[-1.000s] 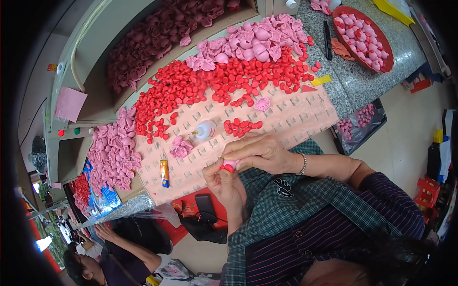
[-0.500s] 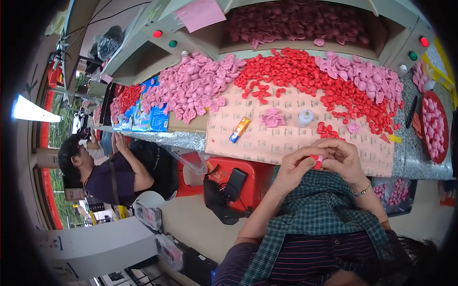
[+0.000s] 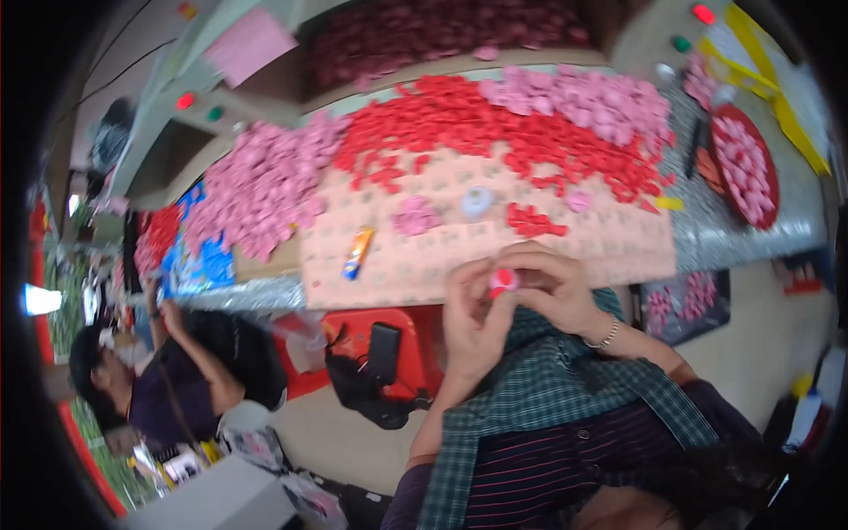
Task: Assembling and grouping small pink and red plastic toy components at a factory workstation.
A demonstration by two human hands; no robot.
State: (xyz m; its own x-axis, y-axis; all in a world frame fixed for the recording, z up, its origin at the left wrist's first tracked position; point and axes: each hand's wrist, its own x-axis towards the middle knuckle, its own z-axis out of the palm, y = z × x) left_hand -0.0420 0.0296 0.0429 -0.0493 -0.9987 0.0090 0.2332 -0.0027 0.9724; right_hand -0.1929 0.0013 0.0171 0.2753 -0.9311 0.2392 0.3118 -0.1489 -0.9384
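A small round pink-and-red piece (image 3: 504, 282) is pinched between my two hands above the near edge of the table. My left hand (image 3: 474, 305) grips it with curled fingers and thumb. From the other side, my right hand (image 3: 552, 287) closes its thumb and fingers on it too. Just beyond my hands lies a small group of red pieces (image 3: 533, 221). A small white bottle (image 3: 477, 203) and a pink petal-shaped piece (image 3: 415, 215) lie farther off on the patterned pink mat (image 3: 389, 274). The image is slightly blurred.
Heaps of red pieces (image 3: 424, 115) and pink pieces (image 3: 256, 185) cover the far mat. An orange-and-blue tube (image 3: 358, 253) lies left. At right stands a red bowl (image 3: 771, 199) of pink pieces. A co-worker (image 3: 168, 380) sits left, beyond a red stool (image 3: 415, 340).
The view has swung, so the table and its heaps sit farther left. Both hands still hold the piece, which now shows more of its pink-and-red face.
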